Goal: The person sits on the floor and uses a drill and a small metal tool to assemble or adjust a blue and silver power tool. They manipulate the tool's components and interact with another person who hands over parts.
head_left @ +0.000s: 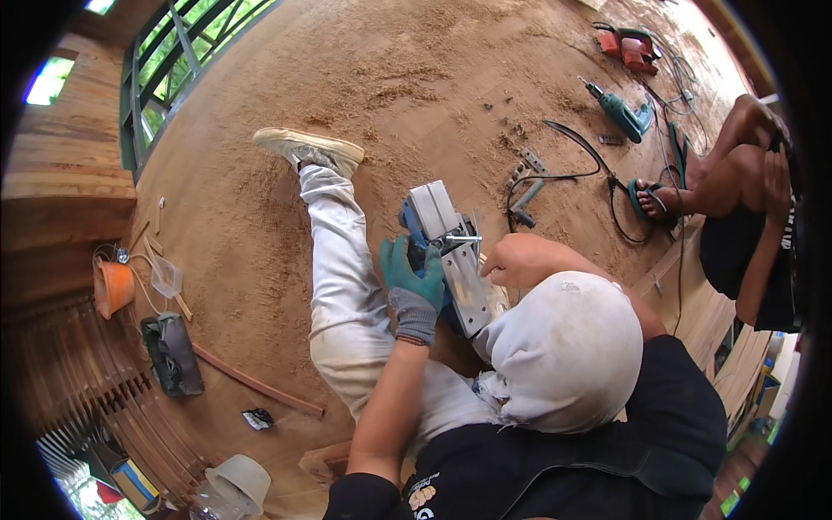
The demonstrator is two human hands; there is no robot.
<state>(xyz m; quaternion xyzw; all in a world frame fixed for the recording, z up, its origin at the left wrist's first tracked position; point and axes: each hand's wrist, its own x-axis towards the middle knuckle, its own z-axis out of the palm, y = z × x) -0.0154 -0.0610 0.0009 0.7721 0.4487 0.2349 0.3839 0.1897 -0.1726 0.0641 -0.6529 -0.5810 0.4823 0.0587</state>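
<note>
An electric planer (425, 212) with a blue body lies upturned between my legs, its silver sole plates (468, 295) facing up. My left hand (409, 276), in a green and grey glove, grips its left side with the thumb near the middle gap. Across that gap lies a thin silver metal tool (464, 238). My bare right hand (524, 262) is at the planer's right side, fingers curled in close to the plate. What they hold, if anything, is hidden. My bent knee in white cloth (568, 347) partly covers the right forearm.
A teal-handled tool (525, 204), small metal parts and a black cable (576, 137) lie beyond the planer. Further right are a green drill (624, 114), a red power tool (633, 52) and a seated person (737, 186). An orange container (113, 288) and dark bag (172, 354) stand left.
</note>
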